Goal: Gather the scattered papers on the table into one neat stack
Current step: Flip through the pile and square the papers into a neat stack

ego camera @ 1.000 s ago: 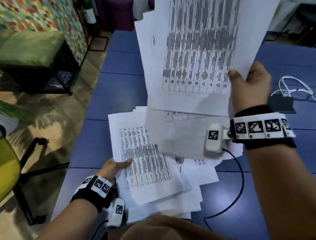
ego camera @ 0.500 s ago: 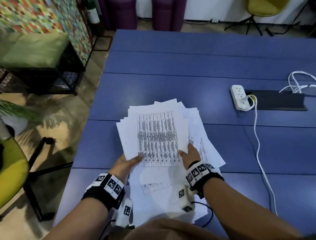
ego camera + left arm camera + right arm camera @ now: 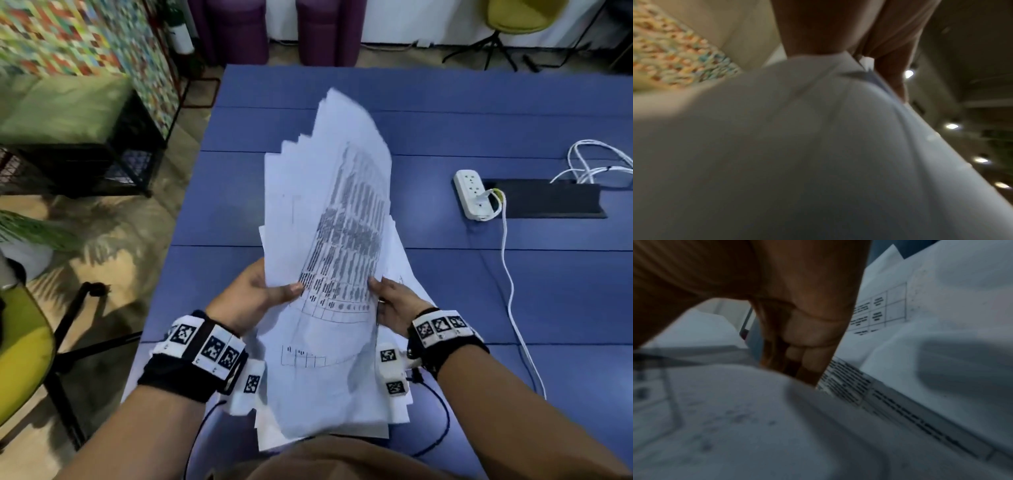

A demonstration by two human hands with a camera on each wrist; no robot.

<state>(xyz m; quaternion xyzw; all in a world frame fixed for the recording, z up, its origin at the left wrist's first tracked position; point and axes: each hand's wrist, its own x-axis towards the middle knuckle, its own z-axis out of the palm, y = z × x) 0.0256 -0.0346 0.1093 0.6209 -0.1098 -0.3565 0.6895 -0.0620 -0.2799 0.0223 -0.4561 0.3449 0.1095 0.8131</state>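
A bundle of white printed papers [image 3: 337,219] stands tilted up off the blue table [image 3: 445,291], its far corners fanned unevenly. My left hand [image 3: 255,291] grips the bundle's left edge, thumb on the top sheet. My right hand [image 3: 394,301] holds the right edge. More sheets [image 3: 400,260] lie beneath on the table. The left wrist view is filled by blurred white paper [image 3: 797,146] under my left hand [image 3: 838,32]. In the right wrist view my curled fingers [image 3: 809,340] press among printed sheets [image 3: 890,305].
A white power strip [image 3: 472,197] with a white cable [image 3: 507,274] lies at right beside a black slot [image 3: 551,202]. A yellow chair [image 3: 20,342] stands left of the table. A green bench [image 3: 68,109] sits further back on the left.
The bundle lay flat under both hands half a second ago; now both hands have raised it up on its near edge. A second ago my right hand held sheets high.
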